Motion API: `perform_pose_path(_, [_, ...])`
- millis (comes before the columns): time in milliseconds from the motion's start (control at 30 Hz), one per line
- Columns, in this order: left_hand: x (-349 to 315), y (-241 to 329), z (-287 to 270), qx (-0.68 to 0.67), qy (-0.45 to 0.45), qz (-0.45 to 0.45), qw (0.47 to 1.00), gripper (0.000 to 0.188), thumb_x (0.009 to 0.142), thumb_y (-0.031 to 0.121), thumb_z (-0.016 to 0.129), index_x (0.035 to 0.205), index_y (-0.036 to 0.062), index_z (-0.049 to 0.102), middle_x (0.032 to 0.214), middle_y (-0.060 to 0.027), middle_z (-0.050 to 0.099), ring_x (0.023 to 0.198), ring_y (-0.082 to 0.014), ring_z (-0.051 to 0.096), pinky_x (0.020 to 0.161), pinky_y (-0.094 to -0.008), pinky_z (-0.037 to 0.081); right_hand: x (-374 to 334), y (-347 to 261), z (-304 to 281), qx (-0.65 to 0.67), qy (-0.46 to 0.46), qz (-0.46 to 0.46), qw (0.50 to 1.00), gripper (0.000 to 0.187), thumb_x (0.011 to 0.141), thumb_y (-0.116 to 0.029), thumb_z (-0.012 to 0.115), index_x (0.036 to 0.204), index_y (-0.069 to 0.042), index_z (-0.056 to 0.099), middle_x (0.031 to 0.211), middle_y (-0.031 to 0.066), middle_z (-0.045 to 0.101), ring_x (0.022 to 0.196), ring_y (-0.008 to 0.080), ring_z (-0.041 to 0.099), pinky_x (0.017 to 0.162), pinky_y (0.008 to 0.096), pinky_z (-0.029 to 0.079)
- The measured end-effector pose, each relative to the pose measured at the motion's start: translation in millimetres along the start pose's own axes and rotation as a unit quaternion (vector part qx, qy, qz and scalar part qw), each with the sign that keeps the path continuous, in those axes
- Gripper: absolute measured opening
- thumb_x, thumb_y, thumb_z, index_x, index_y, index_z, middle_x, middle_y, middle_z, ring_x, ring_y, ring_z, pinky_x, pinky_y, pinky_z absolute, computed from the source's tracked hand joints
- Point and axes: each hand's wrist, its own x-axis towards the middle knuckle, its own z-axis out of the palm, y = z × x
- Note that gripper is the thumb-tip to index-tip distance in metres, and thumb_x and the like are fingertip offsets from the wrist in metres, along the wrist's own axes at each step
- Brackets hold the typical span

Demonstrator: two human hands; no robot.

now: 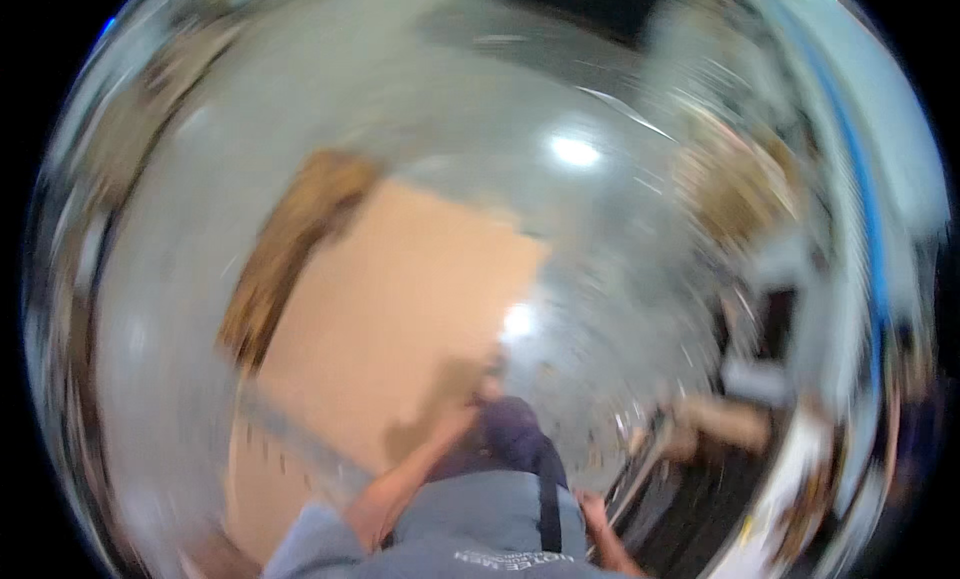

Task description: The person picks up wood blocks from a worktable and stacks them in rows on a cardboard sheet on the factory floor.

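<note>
Motion smears the whole picture. A large flat tan sheet (400, 279), perhaps cardboard, lies on the floor in front of me. My left arm reaches forward over its near right edge, and my left hand (485, 391) is in front of my knee. A small greyish blur shows at its fingertips; whether the hand holds it cannot be made out. My right hand (593, 509) hangs low at my right side, apart from the sheet, with its fingers too blurred to read.
A long brown bundle or board (300, 249) lies along the sheet's left edge. A greyish strip (305, 439) crosses its near end. At right stand a dark open bin or cart (700, 499), a tan piece (725, 424) and a brownish heap (740, 184). A black object (595, 4) is far ahead.
</note>
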Motion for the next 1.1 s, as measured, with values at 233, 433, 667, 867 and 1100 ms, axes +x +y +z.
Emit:
perform_pose_path(233, [-133.3, -142.6, -69.3, 0.185, -0.151, 0.008, 0.971, 0.028, 0.092, 0.014, 0.051, 0.076, -0.0019, 0.068, 0.069, -0.0130, 0.065, 0.066, -0.0264, 0.066, 0.058, -0.0384, 0.053, -117.3, 117.4, -29.1, 0.144, 0.154, -0.113, 0.971, 0.047, 0.094, -0.029, 0.062, 0.133, -0.003, 0.062, 0.100, 0.0059, 0.070, 0.081, 0.0143, 0.064, 0.067, 0.0285, 0.052])
perform_pose_path(433, [-200.5, -139.6, -26.7, 0.389, -0.215, 0.080, 0.892, 0.019, 0.090, 0.011, 0.056, 0.087, -0.0042, 0.068, 0.073, -0.0144, 0.067, 0.065, -0.0263, 0.066, 0.058, -0.0387, 0.053, -227.9, 190.5, -71.5, 0.198, 0.221, -0.121, 0.947, 0.046, 0.095, -0.032, 0.063, 0.133, -0.006, 0.062, 0.104, 0.0061, 0.070, 0.088, 0.0159, 0.066, 0.070, 0.0336, 0.056])
perform_pose_path(667, [-193.6, -58.9, 179.1, 0.228, -0.253, 0.090, 0.936, 0.022, 0.097, 0.014, 0.062, 0.105, -0.0063, 0.062, 0.079, -0.0103, 0.066, 0.064, -0.0145, 0.059, 0.056, -0.0284, 0.045, -305.1, 239.8, -189.6, 0.110, 0.380, -0.239, 0.887, 0.032, 0.098, -0.014, 0.056, 0.126, 0.000, 0.062, 0.130, 0.0183, 0.065, 0.123, 0.0315, 0.061, 0.105, 0.0399, 0.046])
perform_pose_path(867, [-340.5, 81.5, 495.9, 0.222, -0.232, 0.402, 0.858, 0.050, 0.093, 0.012, 0.066, 0.138, -0.0065, 0.054, 0.128, -0.0205, 0.063, 0.108, -0.0263, 0.064, 0.091, -0.0382, 0.052, -329.9, 298.2, -342.2, 0.178, 0.531, -0.268, 0.784, 0.030, 0.096, -0.013, 0.061, 0.122, 0.001, 0.066, 0.117, 0.0188, 0.071, 0.108, 0.0310, 0.069, 0.093, 0.0405, 0.055])
perform_pose_path(1100, [-378.8, 125.4, 703.0, 0.434, -0.213, 0.590, 0.647, 0.070, 0.075, 0.024, 0.076, 0.137, -0.0026, 0.054, 0.128, -0.0255, 0.055, 0.113, -0.0413, 0.052, 0.099, -0.0477, 0.046, -316.8, 287.7, -482.3, 0.171, 0.507, -0.340, 0.773, 0.034, 0.093, -0.005, 0.062, 0.127, -0.001, 0.065, 0.118, 0.0137, 0.070, 0.107, 0.0205, 0.068, 0.091, 0.0327, 0.055])
